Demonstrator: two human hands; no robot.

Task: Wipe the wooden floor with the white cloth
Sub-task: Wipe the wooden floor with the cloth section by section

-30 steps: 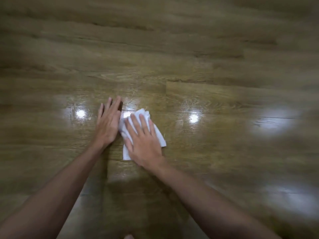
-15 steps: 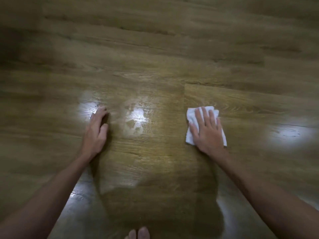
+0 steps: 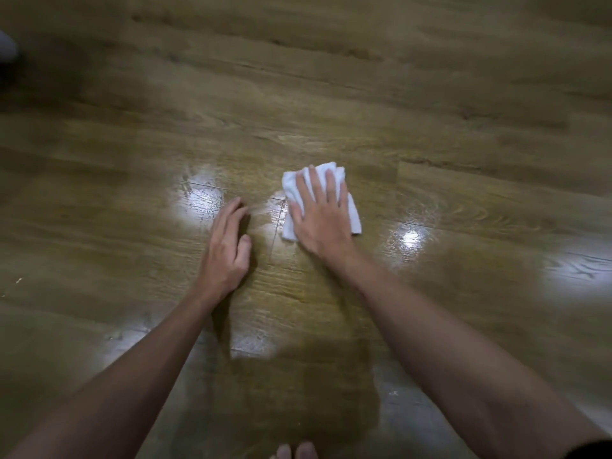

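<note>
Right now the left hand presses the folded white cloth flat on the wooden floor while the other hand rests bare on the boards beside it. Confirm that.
Wrong hand. The head view shows the right hand pressing the folded white cloth flat on the wooden floor; the left hand rests bare on the boards beside it.

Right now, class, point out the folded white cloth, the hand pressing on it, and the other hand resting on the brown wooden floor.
folded white cloth [image 3: 353, 217]: head view, its bare right edge.
right hand [image 3: 323, 223]: head view, back of the hand.
left hand [image 3: 225, 253]: head view, back of the hand.
</note>
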